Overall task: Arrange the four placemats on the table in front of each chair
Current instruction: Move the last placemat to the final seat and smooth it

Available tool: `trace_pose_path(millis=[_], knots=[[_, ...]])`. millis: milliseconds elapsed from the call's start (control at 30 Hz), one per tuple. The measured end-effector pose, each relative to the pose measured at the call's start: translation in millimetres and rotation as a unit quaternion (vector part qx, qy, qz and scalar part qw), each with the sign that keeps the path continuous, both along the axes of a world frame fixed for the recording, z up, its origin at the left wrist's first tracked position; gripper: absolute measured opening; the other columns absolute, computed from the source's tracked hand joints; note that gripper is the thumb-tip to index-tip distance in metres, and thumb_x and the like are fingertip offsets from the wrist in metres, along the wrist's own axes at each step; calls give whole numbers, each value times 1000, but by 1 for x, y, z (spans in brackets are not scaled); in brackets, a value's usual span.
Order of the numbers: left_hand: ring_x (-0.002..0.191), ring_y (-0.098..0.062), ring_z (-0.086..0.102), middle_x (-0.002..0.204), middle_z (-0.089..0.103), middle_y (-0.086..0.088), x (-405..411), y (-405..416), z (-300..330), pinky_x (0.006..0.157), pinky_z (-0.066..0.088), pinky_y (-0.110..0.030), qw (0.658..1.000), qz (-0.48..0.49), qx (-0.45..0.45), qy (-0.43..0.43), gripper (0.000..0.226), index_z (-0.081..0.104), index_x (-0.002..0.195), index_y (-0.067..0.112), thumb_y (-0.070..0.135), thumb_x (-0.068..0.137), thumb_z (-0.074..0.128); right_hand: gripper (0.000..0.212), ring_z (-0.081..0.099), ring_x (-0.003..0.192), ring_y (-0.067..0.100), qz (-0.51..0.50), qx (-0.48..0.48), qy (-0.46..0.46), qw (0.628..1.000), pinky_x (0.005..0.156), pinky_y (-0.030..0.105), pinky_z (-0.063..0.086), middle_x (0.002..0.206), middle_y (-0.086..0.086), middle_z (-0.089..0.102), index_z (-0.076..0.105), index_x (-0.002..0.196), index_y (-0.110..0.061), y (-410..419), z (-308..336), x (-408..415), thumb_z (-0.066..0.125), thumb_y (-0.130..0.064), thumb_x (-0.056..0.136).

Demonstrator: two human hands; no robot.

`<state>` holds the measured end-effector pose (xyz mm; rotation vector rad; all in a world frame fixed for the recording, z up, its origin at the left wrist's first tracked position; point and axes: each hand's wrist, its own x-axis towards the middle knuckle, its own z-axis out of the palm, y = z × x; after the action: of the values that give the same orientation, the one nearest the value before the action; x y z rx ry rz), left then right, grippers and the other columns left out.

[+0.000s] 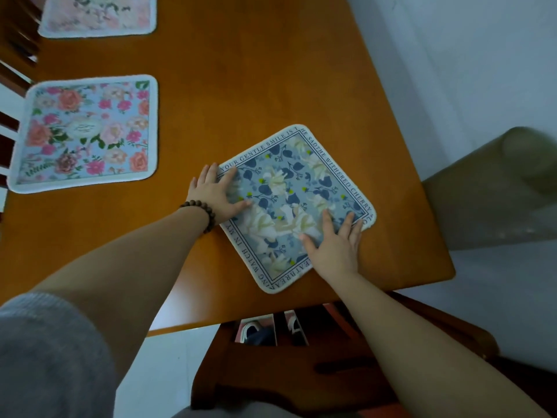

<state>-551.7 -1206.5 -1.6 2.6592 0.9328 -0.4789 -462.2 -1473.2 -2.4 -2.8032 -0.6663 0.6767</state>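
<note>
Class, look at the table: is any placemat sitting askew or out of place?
Yes. The blue placemat under both hands lies turned like a diamond, corners pointing at the table edges, while the pink floral placemat lies square.

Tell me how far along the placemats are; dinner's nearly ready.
Done: the pink floral placemat and the pale pink one lie square along the table's far side. In hand: both the left hand and right hand press flat on the blue placemat, which sits skewed. Left: squaring it; no fourth mat is in view.
</note>
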Motion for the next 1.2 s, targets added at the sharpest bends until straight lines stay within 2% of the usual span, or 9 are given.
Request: trace_pose_path(millis=[267,500,567,633,733,800,933,1100,1200], knots=[[145,-22,-6,160,-6,-4,-47,-51,0,116,3,-45,998,61,-21,-11,100,-2,148,46,92,64,28,84,-20,140,42,124,-18,-12,992,112,51,-9,156,22,-15,7,151,-32,1,-2,73,34,-74,84],[145,-22,-5,160,-4,-3,-76,-111,4,114,2,-47,992,119,-28,-9,93,4,149,44,83,72,39,84,-22,140,41,238,-29,-17,971,112,52,-11,157,18,-17,5,151,-37,16,-2,120,33,-77,83],[145,-22,0,160,3,-3,-82,-126,7,114,7,-48,991,129,-27,-10,89,10,148,43,81,74,40,82,-21,141,39,262,-29,-18,964,112,52,-9,157,16,-16,5,151,-37,19,-1,130,34,-75,84],[143,-23,11,156,19,-2,-88,-137,12,112,17,-50,991,133,-18,-26,80,22,145,42,77,77,43,81,-19,142,36,271,-22,-10,962,114,50,-6,158,13,-14,6,151,-36,17,2,135,36,-73,86],[133,-25,29,142,39,0,-90,-146,17,105,28,-49,989,133,22,-57,75,32,140,36,74,77,45,84,-18,143,32,238,5,4,971,114,47,-5,158,13,-16,5,152,-33,6,9,133,37,-73,85],[137,-27,24,149,31,-4,-87,-144,17,107,26,-50,987,151,29,-46,89,23,147,31,77,74,45,87,-17,143,34,185,29,7,982,115,47,-3,157,16,-16,3,152,-31,-7,14,125,38,-73,85],[145,-26,-5,160,-5,-6,-75,-137,14,113,8,-54,983,183,-28,-2,116,-4,151,28,90,62,38,90,-14,143,37,95,15,29,995,116,49,2,156,20,-16,-3,152,-28,-42,16,99,43,-68,86],[145,-22,-9,159,-9,-2,-60,-143,10,113,3,-56,985,163,-66,-2,128,-9,150,33,99,46,28,92,-13,144,34,89,2,66,994,117,48,5,158,17,-13,-3,152,-28,-66,11,61,45,-70,84],[145,-22,-10,159,-11,-4,-61,-150,7,114,4,-56,987,149,-62,3,125,-10,149,36,97,49,35,92,-13,144,33,104,2,59,993,115,46,2,157,18,-14,0,152,-30,-66,9,48,43,-73,82]])
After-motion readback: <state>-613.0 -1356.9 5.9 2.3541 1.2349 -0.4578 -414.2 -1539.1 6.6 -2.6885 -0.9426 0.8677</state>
